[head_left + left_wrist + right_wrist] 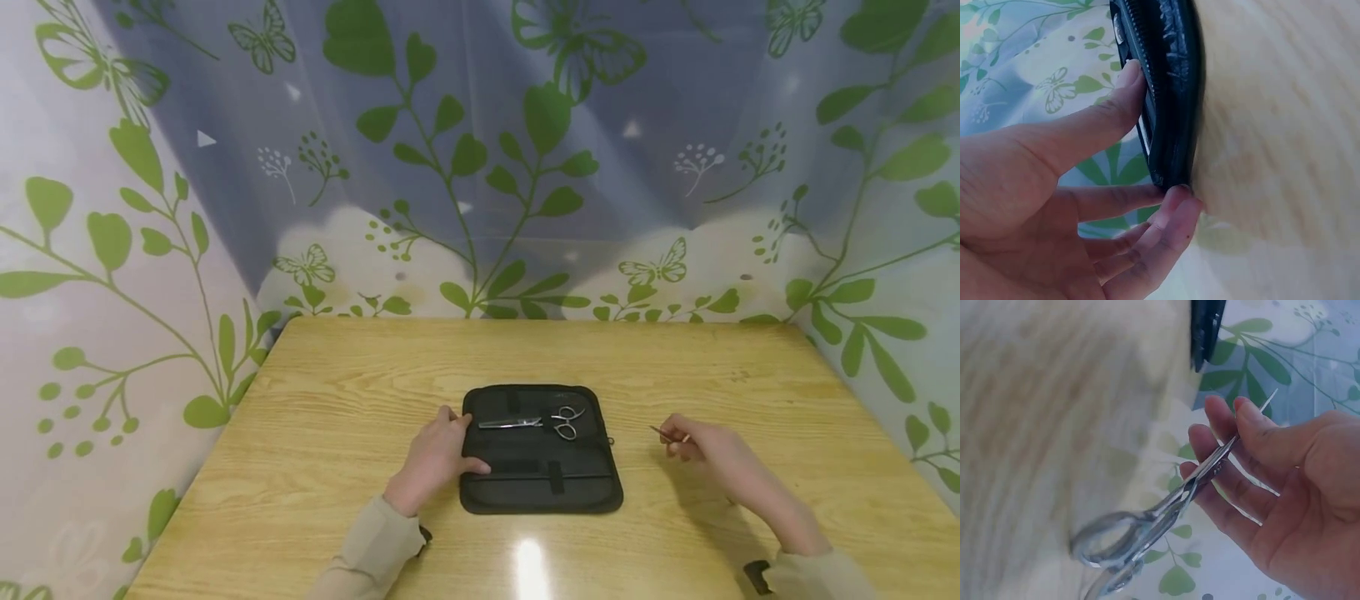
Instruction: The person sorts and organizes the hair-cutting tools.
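Note:
A black zip case (pixel 510 494) lies opened flat on the table, a silver pair of scissors (pixel 512 423) tucked in its upper half. At its left edge my left hand (pixel 431 458) grips the rim. In the left wrist view the thumb presses the inner side by the zipper (pixel 1141 47), while the fingertips meet the outer edge. To the right of the case, my right hand (pixel 712 458) pinches a second pair of scissors (pixel 1188 487) by the blades, between thumb and fingers. The finger loops of these scissors (pixel 1110 540) point away from the palm in the right wrist view.
The wooden table (pixel 360 358) has a pale grain and a bright light reflection near its front. Leaf-and-butterfly patterned curtains (pixel 487 208) enclose the back and both sides. Black elastic straps (pixel 556 477) cross the case's lining.

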{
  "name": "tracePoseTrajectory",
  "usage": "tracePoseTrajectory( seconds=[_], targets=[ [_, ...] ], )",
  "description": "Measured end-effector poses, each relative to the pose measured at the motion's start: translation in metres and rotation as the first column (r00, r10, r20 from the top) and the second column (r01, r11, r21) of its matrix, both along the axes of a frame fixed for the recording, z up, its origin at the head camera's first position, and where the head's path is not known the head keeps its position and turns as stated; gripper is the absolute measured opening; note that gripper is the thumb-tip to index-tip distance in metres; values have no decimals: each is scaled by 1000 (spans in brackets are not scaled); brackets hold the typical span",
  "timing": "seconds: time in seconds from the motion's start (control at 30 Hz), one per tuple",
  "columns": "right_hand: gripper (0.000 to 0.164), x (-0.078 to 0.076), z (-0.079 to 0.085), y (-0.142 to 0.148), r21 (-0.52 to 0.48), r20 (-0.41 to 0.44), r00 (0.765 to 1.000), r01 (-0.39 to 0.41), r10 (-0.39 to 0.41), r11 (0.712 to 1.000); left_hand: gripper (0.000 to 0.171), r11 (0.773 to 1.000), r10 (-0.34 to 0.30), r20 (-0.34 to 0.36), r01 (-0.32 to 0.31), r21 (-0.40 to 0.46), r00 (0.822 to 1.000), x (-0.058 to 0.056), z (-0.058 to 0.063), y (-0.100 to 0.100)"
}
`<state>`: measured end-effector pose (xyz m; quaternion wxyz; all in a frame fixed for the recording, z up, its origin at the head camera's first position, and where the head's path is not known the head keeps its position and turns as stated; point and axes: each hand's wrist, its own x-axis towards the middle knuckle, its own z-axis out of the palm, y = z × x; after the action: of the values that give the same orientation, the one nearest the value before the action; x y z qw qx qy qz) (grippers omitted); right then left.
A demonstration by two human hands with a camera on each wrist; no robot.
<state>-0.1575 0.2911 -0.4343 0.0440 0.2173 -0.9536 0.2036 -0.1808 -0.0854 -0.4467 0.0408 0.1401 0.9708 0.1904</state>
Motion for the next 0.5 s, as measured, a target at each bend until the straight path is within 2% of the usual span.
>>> tracePoseTrajectory(
  seconds=[0.13, 0.23, 0.37, 0.43, 0.5],
  targets=[
    [13, -2, 5, 3, -3, -20, 1000, 15, -15, 1000, 79, 1000, -3, -10, 3, -8, 1000, -1, 4, -2],
    [13, -3, 9, 2, -34, -70, 997, 39, -41, 999, 73, 1000, 3, -47, -3, 0, 999, -2, 6, -5],
    [14, -4, 18, -4, -126, -156, 984, 72, -91, 989, 65, 996, 28, -117, -18, 88, 993, -2, 10, -5],
    [13, -5, 25, -9, -189, -196, 973, 87, -124, 978, 60, 988, 20, -167, 6, 157, 986, -2, 13, -3],
    [12, -6, 33, -15, -259, -216, 963, 104, -163, 960, 54, 974, -13, -219, 62, 219, 976, -2, 16, 0]
  ],
)
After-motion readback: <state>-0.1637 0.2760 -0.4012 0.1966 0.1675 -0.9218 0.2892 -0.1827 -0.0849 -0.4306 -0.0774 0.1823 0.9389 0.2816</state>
